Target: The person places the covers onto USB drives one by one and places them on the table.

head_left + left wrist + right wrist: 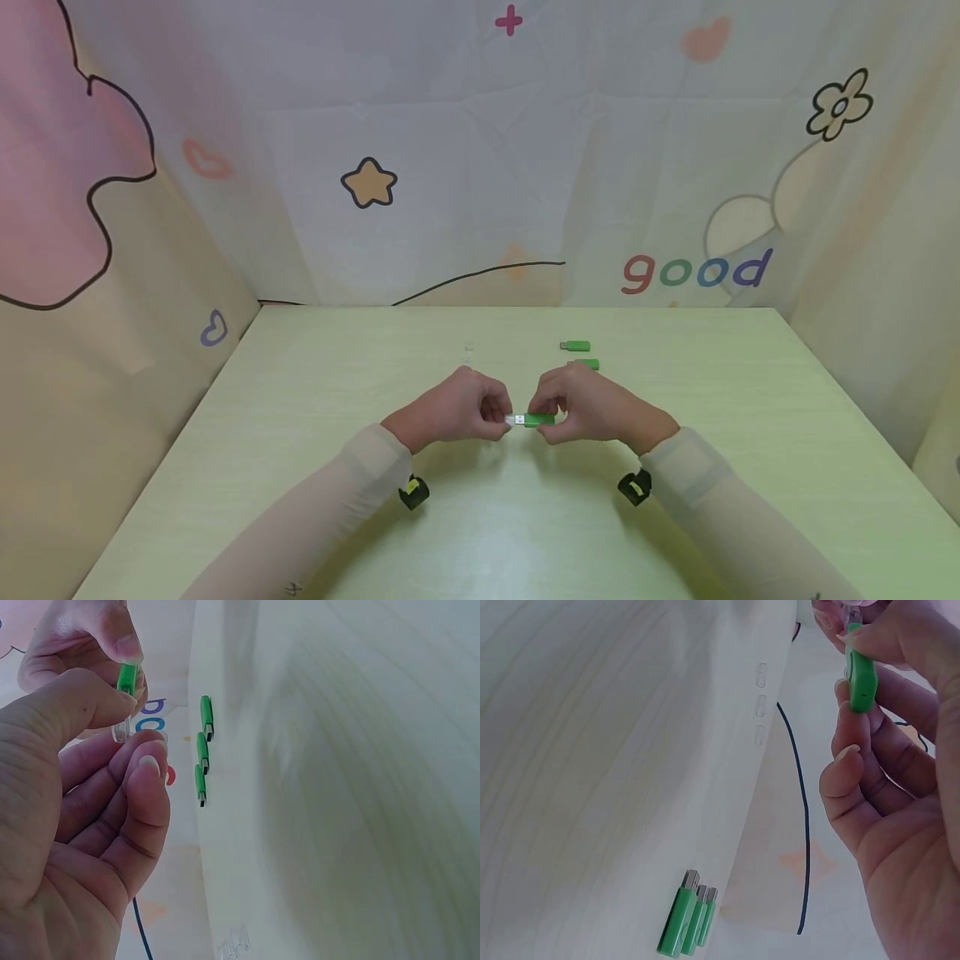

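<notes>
My right hand [588,407] pinches a green USB stick [539,420] between thumb and fingers, its metal plug pointing left. Opposite it, my left hand [459,408] pinches a small clear cap [510,420] at the plug's end. The left wrist view shows the transparent cap [121,733] under the left thumb, in line with the stick's green body [128,677]. Seen from the right wrist, the stick's rounded rear end [863,688] faces the camera. Both hands are raised over the front middle of the table, and part of the plug shows between them.
Three more green USB sticks [677,919] lie uncapped on the pale table [337,367], behind the right hand. Three clear caps [761,706] lie in a row farther left, behind the left hand. A printed curtain [465,167] hangs along the back and sides.
</notes>
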{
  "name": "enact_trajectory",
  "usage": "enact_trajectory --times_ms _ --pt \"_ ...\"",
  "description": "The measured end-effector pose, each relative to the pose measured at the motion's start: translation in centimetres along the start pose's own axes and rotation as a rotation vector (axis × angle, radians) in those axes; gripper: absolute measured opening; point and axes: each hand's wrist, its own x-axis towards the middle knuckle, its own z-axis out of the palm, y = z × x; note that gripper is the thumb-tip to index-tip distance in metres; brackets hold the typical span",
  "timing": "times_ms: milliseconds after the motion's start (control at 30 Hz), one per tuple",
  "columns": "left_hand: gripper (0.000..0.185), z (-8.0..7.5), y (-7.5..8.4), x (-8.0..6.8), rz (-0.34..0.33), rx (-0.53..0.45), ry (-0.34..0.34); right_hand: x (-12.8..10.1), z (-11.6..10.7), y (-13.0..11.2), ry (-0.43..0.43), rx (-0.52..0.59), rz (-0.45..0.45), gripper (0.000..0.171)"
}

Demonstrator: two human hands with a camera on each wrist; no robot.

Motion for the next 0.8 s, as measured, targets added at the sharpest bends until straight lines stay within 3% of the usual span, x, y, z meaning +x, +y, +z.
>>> enact_trajectory --times_ms 800 --pt "0.005 0.10 0.34 0.06 0.022 -0.011 0.000 0.53 -0.20 -0.89 -0.024 -0.001 -0.027 0.013"
